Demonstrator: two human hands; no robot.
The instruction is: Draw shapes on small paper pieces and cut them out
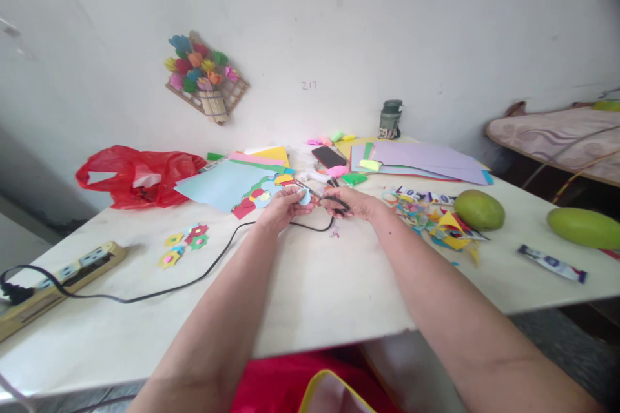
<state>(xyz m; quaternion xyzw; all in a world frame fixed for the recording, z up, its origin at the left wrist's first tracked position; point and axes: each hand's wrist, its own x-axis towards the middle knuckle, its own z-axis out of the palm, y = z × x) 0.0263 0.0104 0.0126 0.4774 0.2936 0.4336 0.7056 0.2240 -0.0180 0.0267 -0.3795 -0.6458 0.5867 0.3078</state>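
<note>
Near the middle of the white table, my left hand (287, 208) pinches a small light blue paper piece (305, 197). My right hand (352, 202) is closed around the dark handles of a pair of scissors (341, 204). The scissor blades point left and reach the blue paper; whether they are parted cannot be made out. Just behind my left hand lie coloured paper cut-outs (254, 197). Small paper flowers (197, 237) in red, green and yellow rest on the table to the left. A white glue gun (314, 177) lies beyond the hands, partly hidden.
A black cable (213, 264) runs from the power strip (77, 277) toward my hands. Paper scraps (445, 226) and green fruit (479, 210) are at right. Behind stand a red bag (140, 174), paper sheets (421, 158), a phone (329, 156) and a dark bottle (390, 119).
</note>
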